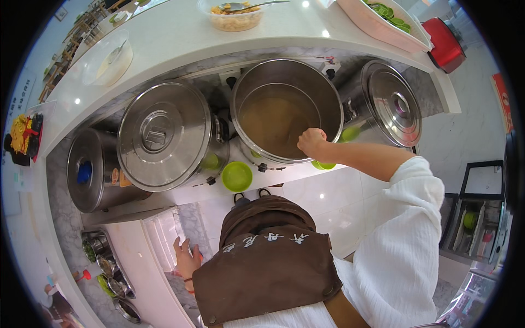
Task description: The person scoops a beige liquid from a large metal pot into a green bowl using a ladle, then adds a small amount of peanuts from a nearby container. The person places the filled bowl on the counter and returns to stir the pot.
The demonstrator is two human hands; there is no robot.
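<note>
My right hand (pixel 312 143) is closed in a fist over the near right rim of an uncovered stainless-steel stockpot (pixel 283 65). Brown liquid (pixel 268 119) fills the lower part of that pot. Whether the fist grips a handle is hidden from above; a dark patch shows in the liquid beside it. Low on the left, my left hand (pixel 188 260) has its fingers spread beside a clear plastic container (pixel 162 233) at the side counter. A small bit of orange-red shows by its fingers. Just before the open pot stands a bright green bowl (pixel 237 176).
Lidded steel pots flank the open one: a large pot (pixel 164 135), a smaller pot (pixel 88 172) and a right-hand pot (pixel 393 104). On the white counter (pixel 168 37) sit a food tub (pixel 237 18), a bowl with a spoon (pixel 108 59) and a tray (pixel 385 24). Steel condiment pans (pixel 108 264) stand left.
</note>
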